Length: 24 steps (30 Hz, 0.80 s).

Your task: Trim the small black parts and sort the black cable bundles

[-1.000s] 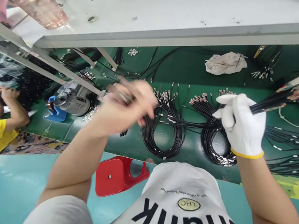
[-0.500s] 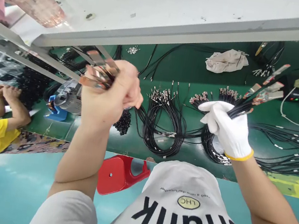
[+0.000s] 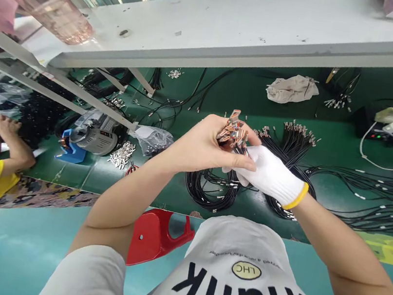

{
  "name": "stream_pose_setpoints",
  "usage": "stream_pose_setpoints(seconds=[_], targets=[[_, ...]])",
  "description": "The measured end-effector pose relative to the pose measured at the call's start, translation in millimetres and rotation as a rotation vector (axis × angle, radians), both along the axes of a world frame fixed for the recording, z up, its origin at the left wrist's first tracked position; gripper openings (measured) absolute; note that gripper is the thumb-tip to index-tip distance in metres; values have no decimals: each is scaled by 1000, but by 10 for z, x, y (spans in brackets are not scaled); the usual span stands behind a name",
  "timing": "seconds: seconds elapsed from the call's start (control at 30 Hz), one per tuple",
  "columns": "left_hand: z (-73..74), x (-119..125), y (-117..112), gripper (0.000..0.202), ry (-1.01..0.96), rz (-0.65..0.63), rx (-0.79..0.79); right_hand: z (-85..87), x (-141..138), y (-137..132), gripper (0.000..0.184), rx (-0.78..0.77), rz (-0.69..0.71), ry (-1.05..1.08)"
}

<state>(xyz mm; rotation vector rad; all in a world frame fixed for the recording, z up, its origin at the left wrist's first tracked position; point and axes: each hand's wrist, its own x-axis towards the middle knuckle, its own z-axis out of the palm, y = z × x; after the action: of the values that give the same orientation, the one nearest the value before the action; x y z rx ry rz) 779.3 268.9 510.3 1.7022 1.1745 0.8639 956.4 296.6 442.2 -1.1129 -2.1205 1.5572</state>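
My bare left hand [image 3: 200,143] is closed around a bundle of black cables, whose flat coppery and silvery connector ends [image 3: 234,132] stick up between thumb and fingers. Against it presses my right hand [image 3: 270,173], in a white glove with a yellow cuff; its fingers wrap the same bundle from below and are partly hidden. Under both hands, a coil of black cables [image 3: 207,198] lies on the green bench. More black cables with metal tips [image 3: 296,138] fan out just beyond the glove.
A white shelf [image 3: 198,39] spans the bench above my hands. Leftward are a grey machine [image 3: 98,138], a plastic bag [image 3: 153,138] and a pile of small metal parts [image 3: 122,155]. A red stool [image 3: 149,239] stands below. Another person's arms [image 3: 9,137] rest at far left.
My hands were apart, each holding some cables. The left has moved right and the right has moved left; they now meet over the coil, with the connector ends gathered together.
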Motion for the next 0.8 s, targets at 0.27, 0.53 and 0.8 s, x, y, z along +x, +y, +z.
stream_pose_setpoints(seconds=[0.27, 0.53, 0.8], targets=[[-113, 59, -117, 34, -58, 143, 110, 31, 19, -72, 40, -55, -26, 55], [-189, -45, -113, 36, -151, 264, 124, -213, 254, -105, 24, 122, 47, 11], [-129, -71, -88, 44, -139, 183, 64, -366, 311, -178, 46, 104, 103, -32]])
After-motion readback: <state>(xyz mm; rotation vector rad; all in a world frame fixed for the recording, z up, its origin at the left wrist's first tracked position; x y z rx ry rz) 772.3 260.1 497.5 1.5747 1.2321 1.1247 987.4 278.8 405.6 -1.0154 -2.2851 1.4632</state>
